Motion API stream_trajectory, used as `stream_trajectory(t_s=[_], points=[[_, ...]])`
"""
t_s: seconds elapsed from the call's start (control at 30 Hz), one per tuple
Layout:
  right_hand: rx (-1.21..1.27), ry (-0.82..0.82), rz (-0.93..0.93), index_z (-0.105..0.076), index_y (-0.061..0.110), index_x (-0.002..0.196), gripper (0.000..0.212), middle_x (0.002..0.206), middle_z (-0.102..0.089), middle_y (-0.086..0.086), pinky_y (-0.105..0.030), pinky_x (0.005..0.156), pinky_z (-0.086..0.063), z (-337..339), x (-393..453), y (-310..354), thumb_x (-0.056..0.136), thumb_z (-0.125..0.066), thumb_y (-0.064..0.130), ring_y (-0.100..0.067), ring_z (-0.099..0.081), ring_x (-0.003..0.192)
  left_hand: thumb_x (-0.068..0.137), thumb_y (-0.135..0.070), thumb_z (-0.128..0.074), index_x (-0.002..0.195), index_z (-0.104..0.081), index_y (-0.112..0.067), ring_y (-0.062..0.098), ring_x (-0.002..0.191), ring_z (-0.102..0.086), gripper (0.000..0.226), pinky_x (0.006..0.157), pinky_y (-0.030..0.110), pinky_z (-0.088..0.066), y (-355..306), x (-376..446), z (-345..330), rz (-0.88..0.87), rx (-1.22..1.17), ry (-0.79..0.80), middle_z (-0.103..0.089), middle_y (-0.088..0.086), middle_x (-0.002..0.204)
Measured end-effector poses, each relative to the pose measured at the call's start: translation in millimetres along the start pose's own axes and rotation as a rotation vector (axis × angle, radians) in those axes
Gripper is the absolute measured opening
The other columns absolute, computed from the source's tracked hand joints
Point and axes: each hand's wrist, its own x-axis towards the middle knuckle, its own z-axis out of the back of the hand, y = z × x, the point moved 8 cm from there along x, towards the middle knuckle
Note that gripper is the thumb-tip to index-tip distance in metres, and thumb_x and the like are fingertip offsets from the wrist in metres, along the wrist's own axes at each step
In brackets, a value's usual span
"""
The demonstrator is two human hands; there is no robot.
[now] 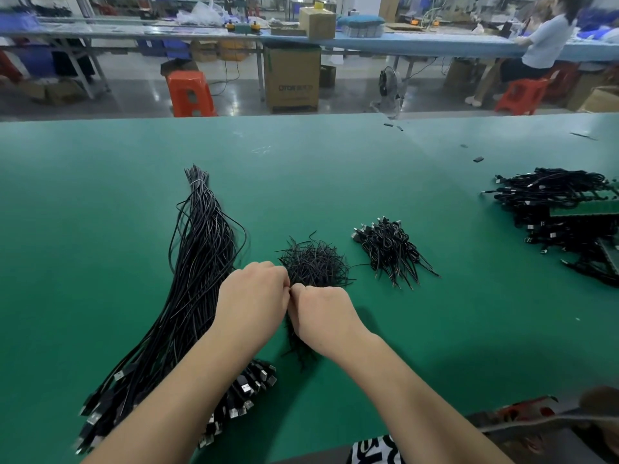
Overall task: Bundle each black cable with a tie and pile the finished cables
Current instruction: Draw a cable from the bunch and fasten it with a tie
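Green table (100, 195): both hands' curled fingers (283, 279) grasp a folded cable (294, 336) between them.

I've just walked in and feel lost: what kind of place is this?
Most likely a factory assembly floor for cables. A wide green work table holds a long sheaf of loose black USB cables and a small pile of tied black cables, and behind stand long blue workbenches with cardboard boxes.

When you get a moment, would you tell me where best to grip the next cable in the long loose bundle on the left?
I would pinch one strand mid-length in the long loose bundle, coming from its right side. There the strands fan apart, whereas the far end is tied and the near plugs crowd together, so one probably separates most easily.
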Motion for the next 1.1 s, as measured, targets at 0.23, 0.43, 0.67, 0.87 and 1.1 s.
stream_trajectory(t_s=[0.23,0.43,0.67,0.87,1.1], points=[[0.3,0.193,-0.194,-0.048,0.019,0.097,0.009,0.095,-0.066,-0.006,-0.034,0.063,-0.035,-15.6,-0.2,-12.0,0.102,-0.045,0.026,-0.029,-0.061,0.079,0.096,-0.025,-0.053,0.098,-0.062,-0.019,0.018,0.1,-0.055,0.011,0.078,0.03,-0.048,-7.8,-0.5,-7.2,-0.112,-0.02,-0.023,-0.061,-0.005,0.099],[1.779,0.559,-0.524,-0.063,0.011,0.099,0.013,0.086,-0.064,-0.003,-0.03,0.059,-0.056,-21.9,-9.7,-15.2,0.101,-0.051,0.01,-0.015,-0.061,0.07,0.078,-0.002,-0.078,0.08,-0.064,-0.006,0.03,0.077,-0.062,0.015,0.063,0.04,-0.054,-11.6,-7.3,8.3,-0.288,-0.137,-0.181,-0.061,0.007,0.081],[2.028,0.491,-0.766,-0.067,0.007,0.091,0.015,0.075,-0.068,-0.004,-0.028,0.056,-0.057,-23.6,-10.0,-22.9,0.097,-0.061,0.02,-0.013,-0.065,0.062,0.091,-0.019,-0.053,0.088,-0.07,-0.007,0.027,0.097,-0.068,0.021,0.08,0.044,-0.051,-12.8,-14.2,22.0,-0.37,-0.199,-0.35,-0.069,0.005,0.094],[1.969,0.362,-0.743,-0.07,0.007,0.09,0.013,0.077,-0.071,-0.006,-0.025,0.053,-0.056,-24.0,-7.5,-31.8,0.096,-0.063,0.015,-0.013,-0.066,0.062,0.093,-0.023,-0.051,0.086,-0.07,-0.009,0.028,0.062,-0.059,0.025,0.056,0.04,-0.05,-12.4,-15.7,26.4,-0.361,-0.159,-0.353,-0.066,0.004,0.076],[1.886,0.401,-0.682,-0.07,0.01,0.095,0.015,0.083,-0.07,-0.007,-0.027,0.053,-0.055,-28.5,-9.2,-27.1,0.099,-0.062,0.022,-0.017,-0.069,0.073,0.08,-0.011,-0.076,0.076,-0.062,-0.011,0.026,0.051,-0.052,0.015,0.046,0.034,-0.043,-13.6,-13.7,24.0,-0.313,-0.137,-0.258,-0.057,0.001,0.068]])
